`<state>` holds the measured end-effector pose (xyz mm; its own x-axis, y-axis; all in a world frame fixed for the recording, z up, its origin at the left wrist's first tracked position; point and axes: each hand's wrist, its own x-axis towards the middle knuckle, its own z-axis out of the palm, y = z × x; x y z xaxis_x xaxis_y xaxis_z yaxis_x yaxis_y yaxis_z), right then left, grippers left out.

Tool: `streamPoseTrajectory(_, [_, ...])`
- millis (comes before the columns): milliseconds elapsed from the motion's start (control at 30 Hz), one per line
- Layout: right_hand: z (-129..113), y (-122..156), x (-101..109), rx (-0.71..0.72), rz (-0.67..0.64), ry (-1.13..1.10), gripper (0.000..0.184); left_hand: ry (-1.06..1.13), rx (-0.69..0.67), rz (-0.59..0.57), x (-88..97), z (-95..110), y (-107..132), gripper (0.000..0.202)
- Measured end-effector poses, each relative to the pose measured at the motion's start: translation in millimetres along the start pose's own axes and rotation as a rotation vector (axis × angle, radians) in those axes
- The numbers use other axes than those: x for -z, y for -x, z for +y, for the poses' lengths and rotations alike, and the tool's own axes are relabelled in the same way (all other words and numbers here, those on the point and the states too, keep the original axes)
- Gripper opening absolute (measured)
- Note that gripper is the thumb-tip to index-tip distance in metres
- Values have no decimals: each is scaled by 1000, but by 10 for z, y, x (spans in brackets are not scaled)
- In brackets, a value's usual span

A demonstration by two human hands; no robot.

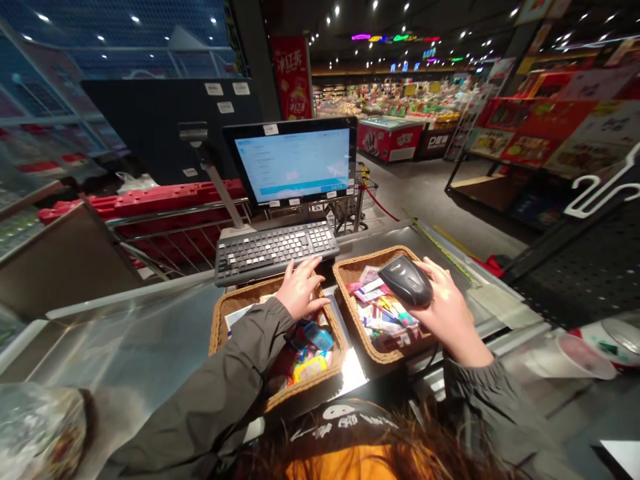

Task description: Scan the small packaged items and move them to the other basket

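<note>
My right hand (453, 310) is wrapped round a black barcode scanner (407, 280), held above the right wicker basket (345, 300) of small packaged goods. Its head points up and to the left. My left hand (300, 289) hovers over the back of the left wicker basket (217, 327), fingers stretched towards the right end of a black keyboard (277, 250). Whether those fingertips touch the keys I cannot tell. Colourful small packs (310, 367) lie in the left basket, partly hidden by my sleeve. Behind the keyboard stands a lit monitor (295, 160); its text is too small to read.
A metal counter (145, 340) runs under the baskets. At the left front edge lies a clear plastic bag (40, 430). Paper cups (580, 353) stand at the right. Behind are a dark display panel (150, 127), a red-filled metal cart (165, 220) and a shelf of red boxes (550, 120).
</note>
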<state>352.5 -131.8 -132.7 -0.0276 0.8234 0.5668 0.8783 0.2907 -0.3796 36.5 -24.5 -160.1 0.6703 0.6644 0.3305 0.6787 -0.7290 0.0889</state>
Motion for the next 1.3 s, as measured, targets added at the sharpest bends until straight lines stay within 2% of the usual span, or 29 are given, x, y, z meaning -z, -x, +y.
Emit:
streamPoseTrajectory(100, [146,10,54,-34,7,-11,37,17,-11,-53,-162,214,-287,46])
streamPoseTrajectory(200, [286,19,89,-47,9,-18,39,9,0,-132,-368,335,-534,38])
streamPoseTrajectory(300, [417,12,117,-52,9,-20,40,-26,39,-177,-543,365,-747,23])
streamPoseTrajectory(433, [548,-40,137,-66,-5,-37,43,-80,79,-147,-767,356,-987,8])
streamPoseTrajectory(500, [600,-82,134,-73,-13,-55,43,-105,91,-168,-891,368,-1086,13])
streamPoseTrajectory(633, [701,-181,108,-81,-23,-100,42,-233,136,-366,-1128,419,-1243,30])
streamPoseTrajectory(700, [753,-230,91,-84,-18,-120,43,-292,163,-430,-1232,438,-1297,36])
streamPoseTrajectory(933, [869,-352,8,-102,-33,-158,48,-371,262,-428,-1542,486,-1386,43])
streamPoseTrajectory(1033, [878,-380,-30,-96,-52,-177,50,-383,312,-400,-1602,492,-1412,46])
streamPoseTrajectory(1133, [879,-392,-41,-98,-48,-182,52,-319,340,-361,-1571,468,-1429,47])
streamPoseTrajectory(1200, [880,-390,-29,-101,-40,-181,53,-275,313,-354,-1491,437,-1434,43])
streamPoseTrajectory(1300, [881,-376,-1,-96,-24,-173,52,-243,190,-357,-1295,385,-1430,33])
